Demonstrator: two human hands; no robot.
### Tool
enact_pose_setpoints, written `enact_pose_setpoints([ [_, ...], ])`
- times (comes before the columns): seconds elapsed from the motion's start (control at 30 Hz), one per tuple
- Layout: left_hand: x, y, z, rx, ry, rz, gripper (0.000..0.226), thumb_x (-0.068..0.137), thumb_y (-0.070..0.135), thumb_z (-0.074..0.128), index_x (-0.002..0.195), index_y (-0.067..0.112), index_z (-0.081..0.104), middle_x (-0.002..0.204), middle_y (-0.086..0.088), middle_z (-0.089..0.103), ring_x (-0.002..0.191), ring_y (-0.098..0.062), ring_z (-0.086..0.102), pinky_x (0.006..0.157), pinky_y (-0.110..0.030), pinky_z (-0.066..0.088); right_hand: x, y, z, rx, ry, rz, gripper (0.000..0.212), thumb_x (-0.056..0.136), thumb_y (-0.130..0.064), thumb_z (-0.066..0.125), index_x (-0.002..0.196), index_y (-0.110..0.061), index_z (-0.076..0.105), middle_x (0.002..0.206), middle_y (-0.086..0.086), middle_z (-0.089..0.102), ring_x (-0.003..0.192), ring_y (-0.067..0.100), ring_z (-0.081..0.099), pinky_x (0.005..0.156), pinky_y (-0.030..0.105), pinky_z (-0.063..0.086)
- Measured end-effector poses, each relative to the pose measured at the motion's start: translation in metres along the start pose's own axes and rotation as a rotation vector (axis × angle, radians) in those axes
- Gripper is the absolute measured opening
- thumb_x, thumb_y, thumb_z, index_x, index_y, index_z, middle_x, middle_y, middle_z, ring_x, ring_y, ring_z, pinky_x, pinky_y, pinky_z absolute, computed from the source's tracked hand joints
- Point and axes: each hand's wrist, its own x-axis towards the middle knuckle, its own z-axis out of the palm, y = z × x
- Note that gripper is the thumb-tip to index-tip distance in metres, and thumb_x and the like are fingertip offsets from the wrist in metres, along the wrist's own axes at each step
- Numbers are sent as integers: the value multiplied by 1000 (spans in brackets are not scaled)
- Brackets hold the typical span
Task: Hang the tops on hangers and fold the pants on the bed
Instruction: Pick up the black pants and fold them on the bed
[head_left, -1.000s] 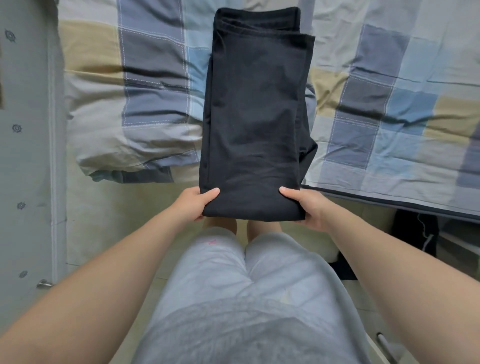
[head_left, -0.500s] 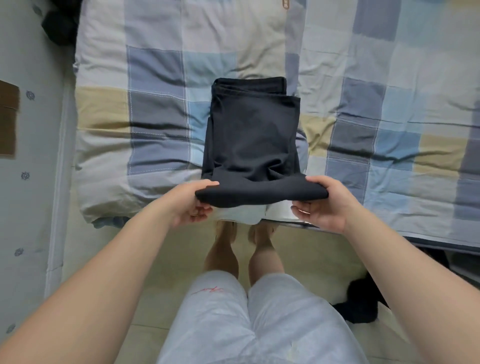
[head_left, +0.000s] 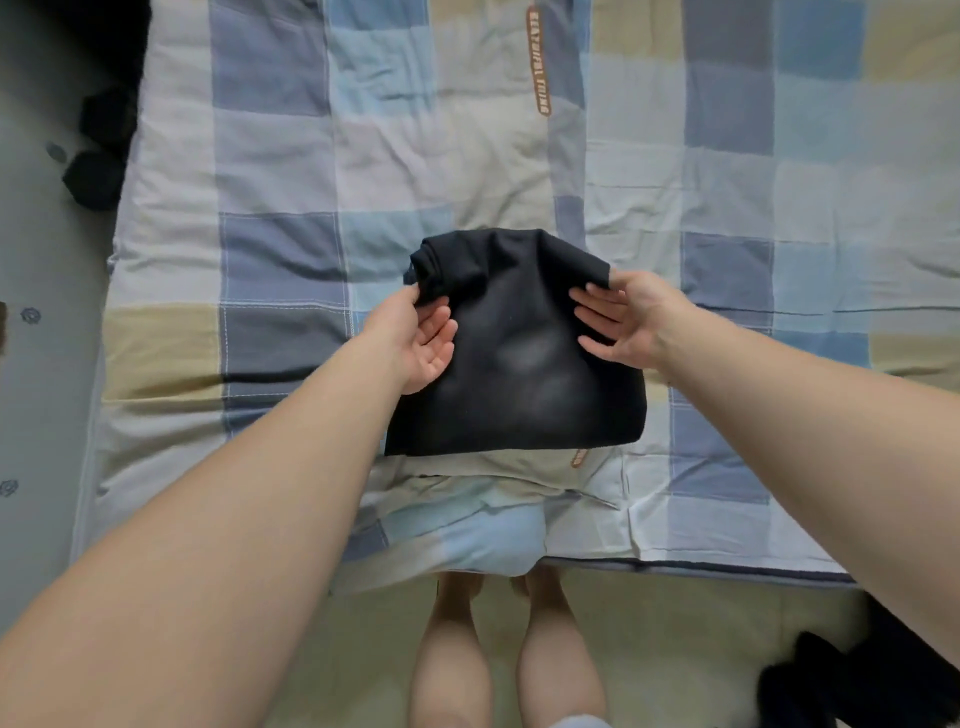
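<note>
The black pants (head_left: 519, 374) lie on the checked quilt (head_left: 291, 171) near the bed's front edge, folded into a short, thick rectangle. The end that was folded over sits at the far side of the bundle. My left hand (head_left: 415, 338) pinches the far left corner of that end between thumb and fingers. At the far right corner my right hand (head_left: 628, 322) holds the fabric the same way, thumb on the edge. No tops or hangers are in view.
Dark clothing (head_left: 98, 171) is piled at the bed's far left, by a grey patterned surface (head_left: 41, 364). Another dark garment (head_left: 841, 680) lies on the floor at the bottom right. My bare legs (head_left: 509, 649) stand at the bed's front edge.
Both hands lifted the near end of the pants and carried it forward over the rest, halving their length. The bundle now lies wholly on the bed instead of hanging over the edge.
</note>
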Motion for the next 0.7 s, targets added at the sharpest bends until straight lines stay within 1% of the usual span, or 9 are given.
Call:
enact_pose_setpoints([
  [0.03, 11, -2, 5, 59, -1, 78, 27, 102, 41, 51, 93, 22, 68, 88, 6, 68, 86, -10, 62, 74, -27, 46, 12, 1, 4, -77, -8, -38, 23, 102, -23, 49, 94, -16, 69, 109, -3, 72, 120, 17, 57, 101, 40, 40],
  [0.1, 30, -13, 12, 351, 73, 331, 19, 101, 37, 52, 103, 25, 66, 103, 6, 67, 94, -13, 61, 81, -30, 48, 34, 11, 13, -354, 9, -181, 24, 99, -27, 57, 118, -21, 69, 124, -5, 65, 130, 17, 51, 101, 34, 38],
  [0.17, 47, -36, 11, 825, 139, 570, 27, 98, 39, 56, 120, 30, 66, 122, 6, 64, 118, -18, 56, 99, -34, 44, 56, 34, 12, -823, 57, -355, 48, 96, -37, 58, 143, -32, 52, 150, -1, 47, 144, 24, 36, 110, 37, 33],
  [0.23, 59, -61, 5, 1346, 135, 640, 49, 98, 53, 49, 145, 39, 47, 157, 9, 39, 145, -21, 32, 115, -41, 28, 71, 62, 7, -1299, 91, -433, 64, 96, -58, 46, 155, -46, 23, 169, -3, 7, 155, 25, 5, 121, 50, 13],
  [0.3, 70, -79, -4, 1598, 118, 684, 60, 99, 62, 39, 155, 44, 27, 168, 9, 14, 153, -20, 13, 119, -42, 18, 85, 84, 1, -1479, 94, -447, 67, 96, -70, 32, 155, -53, 6, 168, -9, -14, 155, 24, -8, 121, 56, 4],
  [0.43, 87, -91, -15, 1674, 147, 762, 63, 100, 64, 33, 157, 43, 19, 170, 8, 4, 155, -19, 4, 121, -40, 13, 99, 100, -6, -1481, 88, -480, 68, 96, -68, 32, 155, -51, 3, 168, -10, -14, 155, 25, -4, 121, 59, 11],
  [0.57, 81, -94, -15, 1641, 302, 874, 80, 92, 71, 43, 158, 40, 12, 169, 4, -5, 154, -25, 0, 122, -47, 10, 85, 100, -20, -1189, 147, -743, 73, 96, -52, 48, 158, -38, 13, 168, -4, 6, 153, 22, 11, 121, 52, 19],
  [0.63, 77, -89, -14, 1518, 439, 844, 98, 82, 78, 51, 159, 37, 5, 169, 4, -4, 154, -27, 3, 121, -49, 12, 80, 99, -33, -1044, 217, -742, 77, 96, -47, 54, 159, -33, 12, 167, -2, 12, 152, 22, 15, 120, 46, 18],
  [0.7, 76, -81, -14, 1271, 519, 682, 114, 73, 80, 62, 159, 35, 2, 169, 3, -1, 154, -27, 11, 119, -50, 15, 79, 99, -42, -939, 234, -658, 81, 96, -42, 60, 160, -28, 13, 165, 0, 20, 151, 20, 19, 121, 38, 17],
])
